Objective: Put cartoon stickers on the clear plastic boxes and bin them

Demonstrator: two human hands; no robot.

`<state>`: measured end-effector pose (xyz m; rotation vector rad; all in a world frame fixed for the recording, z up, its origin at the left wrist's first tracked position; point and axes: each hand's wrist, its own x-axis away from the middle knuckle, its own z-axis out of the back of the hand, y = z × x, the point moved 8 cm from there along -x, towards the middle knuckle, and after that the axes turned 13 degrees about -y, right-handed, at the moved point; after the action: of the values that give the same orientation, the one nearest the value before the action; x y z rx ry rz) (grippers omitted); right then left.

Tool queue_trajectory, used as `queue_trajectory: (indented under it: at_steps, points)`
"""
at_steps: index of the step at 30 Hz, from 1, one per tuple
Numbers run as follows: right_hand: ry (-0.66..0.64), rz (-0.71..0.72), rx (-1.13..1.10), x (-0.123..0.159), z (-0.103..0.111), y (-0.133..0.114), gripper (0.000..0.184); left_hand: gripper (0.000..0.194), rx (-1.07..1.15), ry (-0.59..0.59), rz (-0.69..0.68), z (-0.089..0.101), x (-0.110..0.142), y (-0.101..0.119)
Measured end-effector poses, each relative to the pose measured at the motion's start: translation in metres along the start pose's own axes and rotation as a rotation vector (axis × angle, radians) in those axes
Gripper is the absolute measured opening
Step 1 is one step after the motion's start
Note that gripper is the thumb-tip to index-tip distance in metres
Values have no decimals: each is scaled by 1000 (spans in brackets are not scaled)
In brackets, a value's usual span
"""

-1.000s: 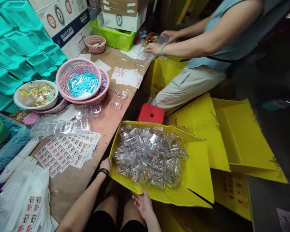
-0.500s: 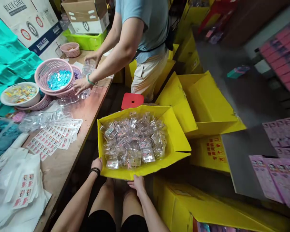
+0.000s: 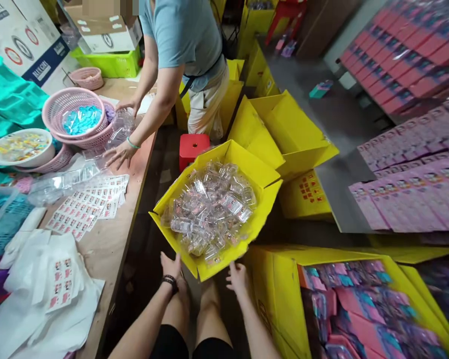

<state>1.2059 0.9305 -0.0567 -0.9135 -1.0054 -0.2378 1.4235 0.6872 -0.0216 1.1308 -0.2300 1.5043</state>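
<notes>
My spread left hand (image 3: 171, 267) and half-curled right hand (image 3: 240, 281) grip nothing. Box (image 3: 267, 203) and stool (image 3: 193, 147) flank the counter's (image 3: 103, 247) right edge.

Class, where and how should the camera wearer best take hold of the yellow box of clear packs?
Probably by the yellow box's two near walls, from the wearer's side: left hand on the left wall, right hand on the right. A corner points toward the wearer, so each hand has a wall close by, with bare rim beside the heaped clear packs.
</notes>
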Motion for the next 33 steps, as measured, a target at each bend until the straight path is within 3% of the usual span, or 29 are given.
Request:
queue_trajectory:
  at_steps: [3,5,8,12,16,20,23,27,33]
  points:
    - [-103,-75,-42,35,-65,37,41,85,-90,212,-65,81,-31,35]
    - [-152,-100,-76,45,-103,53,37,79,-176,218,-165,119,-60,66]
    - [-177,-121,-112,41,-138,64,30,59,-315,126,-264,142,-103,100]
    - [-197,-160,-66,27,-151,71,34,32,-465,82,-261,140,-140,105]
    - [-231,-173,94,27,-132,86,36,33,-579,101,-276,128,-145,90]
    - [-265,-134,263,33,-86,102,34,32,-666,122,-270,111,-122,60]
    - [-304,-90,364,36,-46,113,32,31,-714,135,-241,91,-87,23]
    - [-355,-41,464,51,-2,141,34,31,-762,131,-166,61,-27,-44]
    - [-392,-19,544,105,31,202,34,28,-835,83,-80,32,70,-147]
